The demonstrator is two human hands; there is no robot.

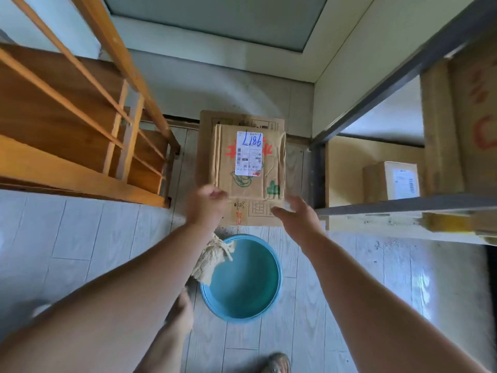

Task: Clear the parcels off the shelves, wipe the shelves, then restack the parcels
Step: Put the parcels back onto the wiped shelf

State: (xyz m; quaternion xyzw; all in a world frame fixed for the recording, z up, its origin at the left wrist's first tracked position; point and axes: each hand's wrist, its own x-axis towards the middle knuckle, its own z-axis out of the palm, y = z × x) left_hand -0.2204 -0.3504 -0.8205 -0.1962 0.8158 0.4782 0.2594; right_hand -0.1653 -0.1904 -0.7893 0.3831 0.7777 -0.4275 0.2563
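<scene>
- Two stacked parcels sit on the floor (80,238) in the middle of the view, so that's the reference for everything else.
- Far left: wooden shelf unit (67,125), its slatted shelves bare as far as I can see.
- Left hand (205,208) is at the near-left corner of the top parcel (250,162). Fingers are curled and the whole hand is blurry, so I can't tell whether the left grip actually has the box or is just touching the edge.
- That top parcel has a white shipping label (249,153) with blue handwriting, and it lies on a wider bottom parcel (242,211) whose near edge pokes out between the two hands.
- Below the left wrist, a beige rag (212,261) is draped over the rim of a blue basin (242,313) on the floor, just in front of the stack.
- Right hand (295,215) is just off the near-right corner of the top parcel, fingers spread and loose, holding nothing; the right grip is wide open.
- Far right: grey metal shelf (403,208) with a small labelled parcel (390,181) on a lower level and a big carton (470,117) beside it.
</scene>
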